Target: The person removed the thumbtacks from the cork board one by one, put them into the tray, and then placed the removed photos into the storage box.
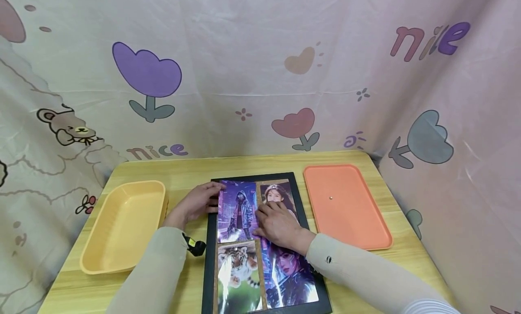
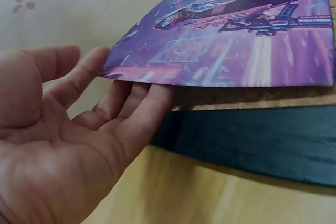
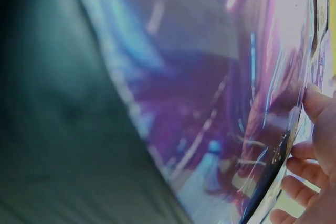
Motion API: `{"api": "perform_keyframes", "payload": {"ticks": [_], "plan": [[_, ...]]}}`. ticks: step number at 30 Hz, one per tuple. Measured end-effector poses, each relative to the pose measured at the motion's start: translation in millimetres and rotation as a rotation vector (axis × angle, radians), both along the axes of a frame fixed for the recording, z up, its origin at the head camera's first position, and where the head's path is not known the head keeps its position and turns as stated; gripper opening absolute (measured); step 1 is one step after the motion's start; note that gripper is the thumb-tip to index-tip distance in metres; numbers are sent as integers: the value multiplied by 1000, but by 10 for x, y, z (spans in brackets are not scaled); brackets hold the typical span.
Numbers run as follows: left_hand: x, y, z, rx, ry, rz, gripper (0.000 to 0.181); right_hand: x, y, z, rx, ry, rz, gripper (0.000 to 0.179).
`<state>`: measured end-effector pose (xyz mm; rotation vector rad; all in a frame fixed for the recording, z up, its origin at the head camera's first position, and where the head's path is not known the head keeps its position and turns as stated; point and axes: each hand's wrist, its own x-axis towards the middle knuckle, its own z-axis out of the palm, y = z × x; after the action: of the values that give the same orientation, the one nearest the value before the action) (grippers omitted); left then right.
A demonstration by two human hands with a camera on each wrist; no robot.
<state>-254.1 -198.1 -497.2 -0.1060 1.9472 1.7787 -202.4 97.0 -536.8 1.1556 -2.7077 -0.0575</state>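
Note:
A purple picture card (image 1: 238,205) of a hooded figure lies over the upper left of a black-framed cork board (image 1: 210,268). My left hand (image 1: 197,202) grips its upper left corner, with some fingertips tucked under the edge in the left wrist view, where the card (image 2: 210,51) stands slightly off the cork. My right hand (image 1: 280,225) holds the card's right edge and covers part of its neighbours. Below it is a tiger picture (image 1: 238,273); at the right are a portrait picture (image 1: 286,192) and another purple picture (image 1: 289,278). The right wrist view is blurred.
A yellow basin (image 1: 122,228) stands at the left of the wooden table (image 1: 183,169). An orange tray (image 1: 346,210) lies at the right with a small pin (image 1: 331,197) on it. A patterned curtain (image 1: 228,69) surrounds the table's back and sides.

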Motion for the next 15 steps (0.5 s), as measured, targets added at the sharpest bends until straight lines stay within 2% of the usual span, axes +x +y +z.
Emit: {"api": "perform_keyframes", "payload": {"ticks": [5, 9, 15], "plan": [[86, -32, -23, 22, -23, -72, 41, 1, -1, -7, -7, 2, 1, 62], [134, -58, -45, 36, -33, -89, 51, 7, -7, -4, -2, 5, -2, 61], [166, -64, -102, 40, -9, -109, 62, 16, -10, 8, 6, -12, -12, 62]]}}
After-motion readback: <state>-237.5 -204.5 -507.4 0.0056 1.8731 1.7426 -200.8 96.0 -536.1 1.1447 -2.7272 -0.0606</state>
